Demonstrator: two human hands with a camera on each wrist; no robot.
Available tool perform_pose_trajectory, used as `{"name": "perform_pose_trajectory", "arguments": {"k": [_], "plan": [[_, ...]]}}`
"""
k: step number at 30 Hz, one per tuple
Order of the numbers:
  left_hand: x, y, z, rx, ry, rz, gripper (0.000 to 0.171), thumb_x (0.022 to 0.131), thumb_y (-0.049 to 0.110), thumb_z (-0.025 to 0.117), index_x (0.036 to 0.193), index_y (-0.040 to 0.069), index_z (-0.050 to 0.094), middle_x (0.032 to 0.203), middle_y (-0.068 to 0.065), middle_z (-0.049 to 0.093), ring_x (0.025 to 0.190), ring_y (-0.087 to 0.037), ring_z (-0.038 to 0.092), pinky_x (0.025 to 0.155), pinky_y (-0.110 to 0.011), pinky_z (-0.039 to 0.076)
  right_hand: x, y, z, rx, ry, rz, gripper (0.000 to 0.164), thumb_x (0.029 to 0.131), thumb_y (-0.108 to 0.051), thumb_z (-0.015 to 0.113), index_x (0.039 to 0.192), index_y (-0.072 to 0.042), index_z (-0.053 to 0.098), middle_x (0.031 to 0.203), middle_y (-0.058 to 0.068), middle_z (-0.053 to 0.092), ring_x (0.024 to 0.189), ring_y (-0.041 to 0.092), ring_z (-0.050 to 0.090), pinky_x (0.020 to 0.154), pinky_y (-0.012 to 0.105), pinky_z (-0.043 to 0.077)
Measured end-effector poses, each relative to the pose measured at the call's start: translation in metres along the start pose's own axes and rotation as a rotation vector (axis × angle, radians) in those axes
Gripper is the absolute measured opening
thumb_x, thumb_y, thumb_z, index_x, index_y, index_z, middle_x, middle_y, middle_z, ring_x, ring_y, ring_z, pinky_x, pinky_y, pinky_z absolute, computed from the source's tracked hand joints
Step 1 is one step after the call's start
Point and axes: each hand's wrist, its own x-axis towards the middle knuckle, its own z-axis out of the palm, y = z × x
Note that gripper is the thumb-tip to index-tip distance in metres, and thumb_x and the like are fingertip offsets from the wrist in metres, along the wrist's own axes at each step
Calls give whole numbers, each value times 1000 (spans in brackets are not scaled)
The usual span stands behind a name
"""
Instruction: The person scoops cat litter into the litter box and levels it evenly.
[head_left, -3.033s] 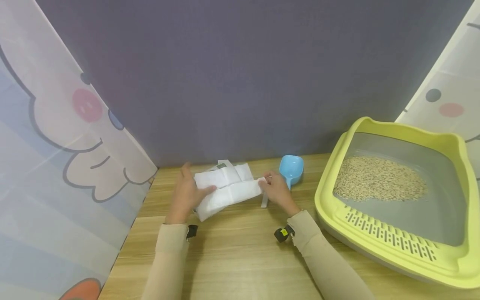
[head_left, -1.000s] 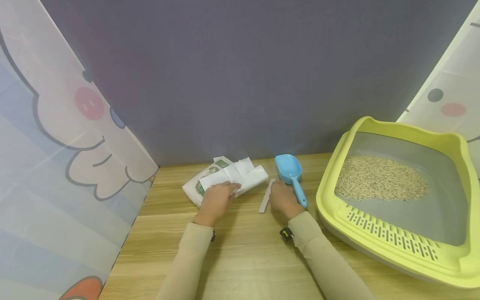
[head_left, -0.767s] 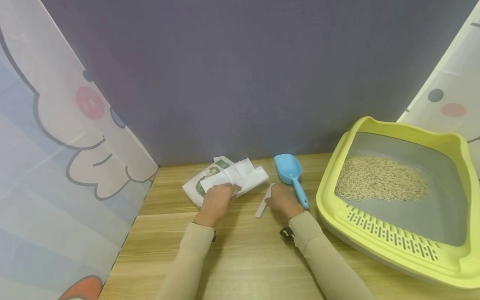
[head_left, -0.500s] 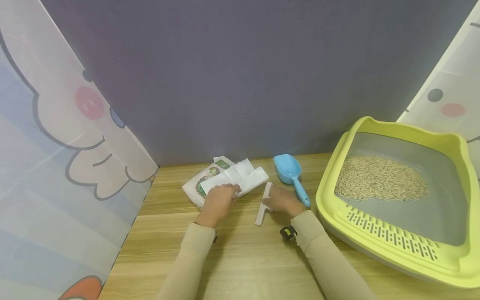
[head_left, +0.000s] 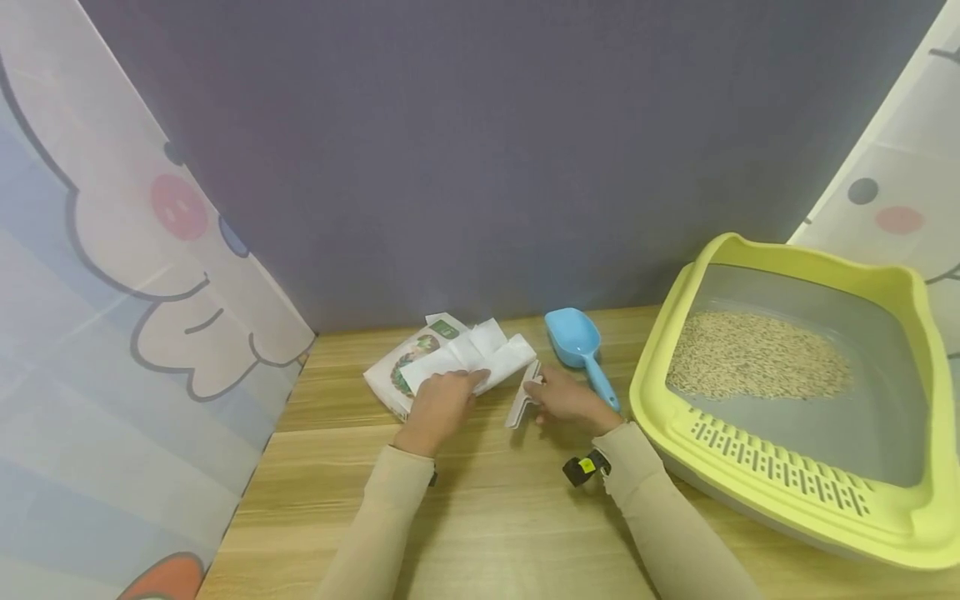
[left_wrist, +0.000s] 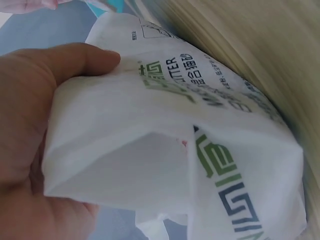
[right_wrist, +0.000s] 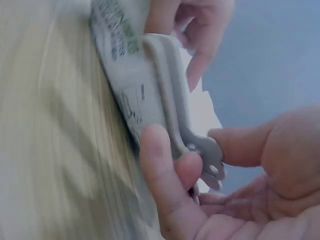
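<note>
A white cat litter bag (head_left: 386,379) with green print lies at the back of the table, its top folded over. My left hand (head_left: 441,408) grips the folded part from the front; in the left wrist view the thumb lies over the white bag (left_wrist: 120,115). In my right hand (head_left: 566,400) is a pale bag clip (head_left: 521,400), pinched by its handle end between thumb and fingers. The right wrist view shows the long clip (right_wrist: 172,90) overlapping the bag, near the left hand's fingers.
A blue scoop (head_left: 574,337) lies just behind my right hand, handle toward me. On the right stands a yellow-rimmed litter box (head_left: 652,400) holding beige litter pellets (head_left: 757,354). A dark grey wall (head_left: 480,167) rises behind the wooden table (head_left: 480,517).
My right hand let go of the bag, took the clip from the table and turned it toward the bag. My left hand shifted right to the bag's front. The scoop's handle swung right.
</note>
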Motion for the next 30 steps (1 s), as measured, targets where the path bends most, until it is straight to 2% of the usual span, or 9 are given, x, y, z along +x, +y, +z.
{"name": "perform_pose_trajectory", "arguments": {"k": [4,9,11,13,16,20,30], "plan": [[0,0,1,18,36,2,40,85,2,72,121,18,74,82,-7,75,60,-21,66,51,-35,52,-4,-1,0,159,-24,51,19,107,-14,48,101,3,54,75,3,51,69,15,61,78,37,62],[0,0,1,21,27,-9,40,85,2,72,121,19,74,82,-7,76,62,-23,68,52,-35,53,-8,-5,2,267,-60,53,21,106,-13,51,106,8,56,75,5,57,61,10,57,72,36,63],[0,0,1,15,18,-16,41,85,2,72,122,19,74,83,-7,76,63,-23,68,52,-35,53,-10,-8,3,295,-34,57,20,105,-12,52,110,8,53,74,5,57,58,9,55,66,33,62],[0,-1,1,7,11,-21,41,84,2,73,122,19,74,83,-7,76,63,-22,68,52,-34,53,-11,-10,4,300,-5,49,21,104,-12,53,113,7,50,73,5,57,56,8,54,61,30,60],[0,-1,1,-2,5,-25,41,84,2,73,122,20,74,84,-7,76,64,-22,69,53,-35,53,-14,-13,5,315,35,35,32,102,-11,55,124,8,41,71,5,59,53,7,54,55,27,57],[0,-2,2,-8,0,-32,41,84,3,73,121,20,74,86,-7,77,68,-24,71,54,-36,54,-18,-16,7,356,43,23,41,102,-11,55,133,7,33,68,3,59,50,5,52,52,24,54],[1,-2,3,-12,-12,-27,40,85,3,74,121,19,73,86,-7,76,68,-23,70,56,-36,54,-17,-18,15,394,71,6,30,102,-10,53,127,-2,40,64,1,56,48,6,45,48,23,47]]}}
